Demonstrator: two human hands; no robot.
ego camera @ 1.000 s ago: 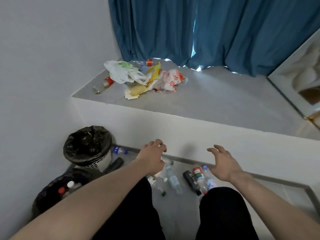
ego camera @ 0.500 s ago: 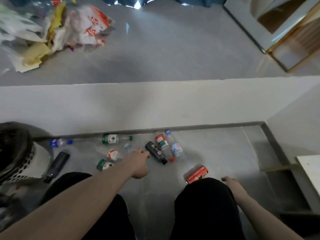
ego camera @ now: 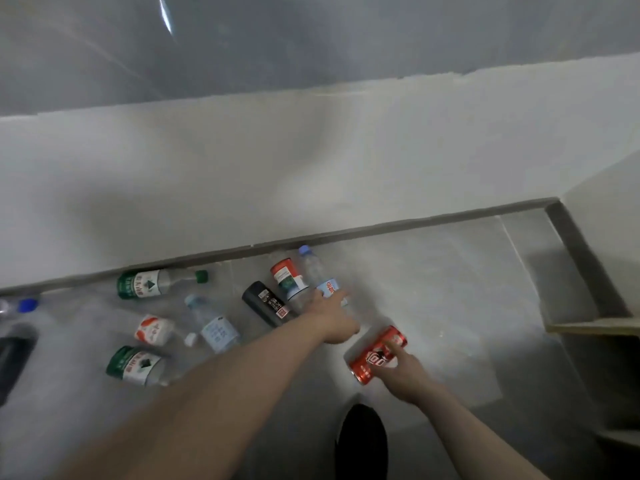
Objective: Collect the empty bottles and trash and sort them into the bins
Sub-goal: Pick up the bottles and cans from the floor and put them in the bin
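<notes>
Several empty bottles lie on the grey floor below a white step. My left hand reaches forward and curls over the lower end of a clear bottle with a blue cap. Just right of it, my right hand grips a red can lying on its side, with the forefinger laid across it. Beside the clear bottle lie a red-labelled bottle and a black bottle. Further left are a pale-labelled clear bottle, a red-and-white one and two green-labelled bottles.
The white face of the step rises behind the bottles, with a dark skirting strip at its foot. A blue-capped bottle and a dark bottle lie at the left edge. A low shelf juts in at the right. My black-clad knee is below.
The view has dropped to the floor and the bins have left it. My left hand moved right onto the clear bottle. My right hand came forward and took hold of the red can.
</notes>
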